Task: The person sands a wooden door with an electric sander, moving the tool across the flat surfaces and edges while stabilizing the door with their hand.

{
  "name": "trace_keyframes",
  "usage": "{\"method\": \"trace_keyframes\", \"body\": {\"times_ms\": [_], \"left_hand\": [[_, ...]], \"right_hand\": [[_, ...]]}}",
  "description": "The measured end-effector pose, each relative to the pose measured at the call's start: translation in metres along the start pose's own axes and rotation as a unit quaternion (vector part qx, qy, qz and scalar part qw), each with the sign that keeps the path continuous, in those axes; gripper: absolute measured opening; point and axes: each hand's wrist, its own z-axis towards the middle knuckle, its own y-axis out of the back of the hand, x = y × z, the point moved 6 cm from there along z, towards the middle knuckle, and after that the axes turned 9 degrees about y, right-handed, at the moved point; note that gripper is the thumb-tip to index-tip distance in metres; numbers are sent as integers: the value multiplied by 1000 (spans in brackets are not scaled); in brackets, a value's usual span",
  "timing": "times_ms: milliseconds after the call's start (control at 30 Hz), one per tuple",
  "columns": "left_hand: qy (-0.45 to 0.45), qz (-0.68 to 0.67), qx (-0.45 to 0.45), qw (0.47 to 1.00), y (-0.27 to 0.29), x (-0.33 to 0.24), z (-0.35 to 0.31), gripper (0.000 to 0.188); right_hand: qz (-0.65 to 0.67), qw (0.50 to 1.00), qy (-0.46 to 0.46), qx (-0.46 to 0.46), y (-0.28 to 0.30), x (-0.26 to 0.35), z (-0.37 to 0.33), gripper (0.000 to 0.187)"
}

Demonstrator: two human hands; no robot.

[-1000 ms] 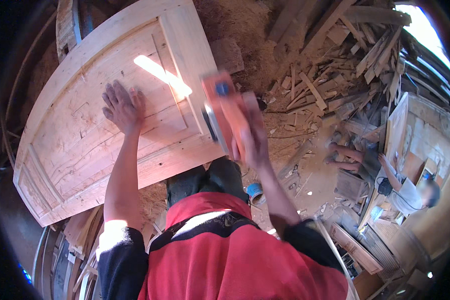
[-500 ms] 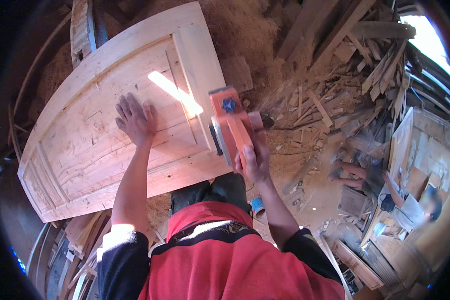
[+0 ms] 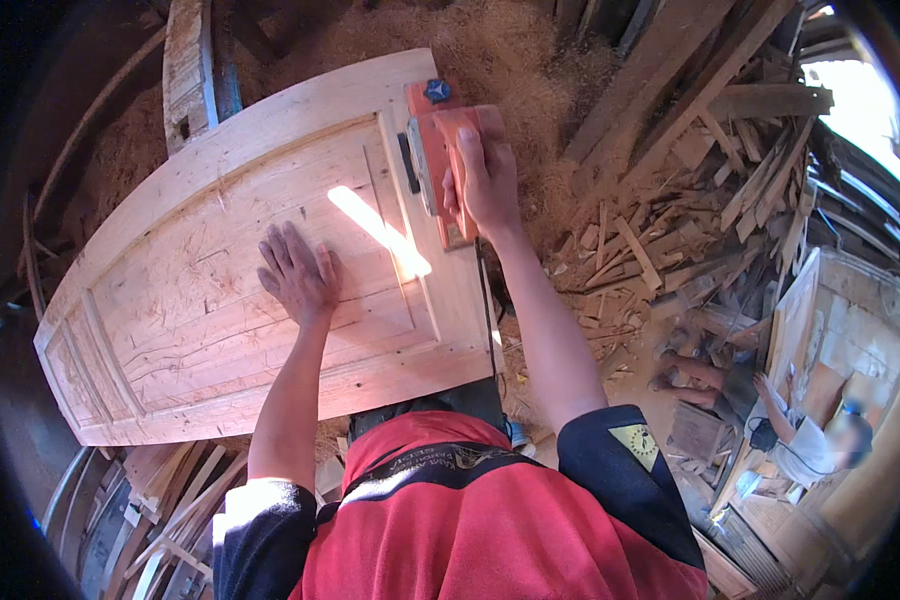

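A pale wooden door panel (image 3: 240, 240) with a curved far edge and recessed fields lies in front of me. My left hand (image 3: 302, 275) rests flat on its middle, fingers spread, holding nothing. Gripped by its handle in my right hand (image 3: 486, 185) is an orange electric planer (image 3: 432, 125) with a blue front knob. The planer sits along the panel's right end, near the far corner, and its sole is hidden. A dark cord (image 3: 489, 300) trails back from it toward me. Wood shavings dot the panel's face, and a bright strip of sunlight crosses it.
Scrap wood (image 3: 620, 260) is heaped to the right, with long boards (image 3: 660, 80) leaning behind. Sawdust (image 3: 490, 60) covers the ground beyond the panel. At far right a person (image 3: 805, 435) sits beside a large wooden panel (image 3: 855, 315). More offcuts (image 3: 175, 500) lie at lower left.
My right hand has pushed the planer away from me along the panel's right end, from the near part to the far corner. The left hand stays flat on the panel.
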Motion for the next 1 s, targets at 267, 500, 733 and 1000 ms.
{"method": "trace_keyframes", "body": {"times_ms": [267,500,733,1000], "left_hand": [[6,-12,9,1000,4,1,1,72],[-16,-22,-26,999,3,-6,-3,70],[-25,-8,-47,999,3,-2,-9,70],[-22,2,-38,999,-5,4,-8,72]], "right_hand": [[-32,999,1,9,-22,0,88,59],[-52,996,72,-8,-31,25,148,53],[-72,993,81,44,-18,32,61,51],[7,993,-114,-43,49,-10,-334,48]]}}
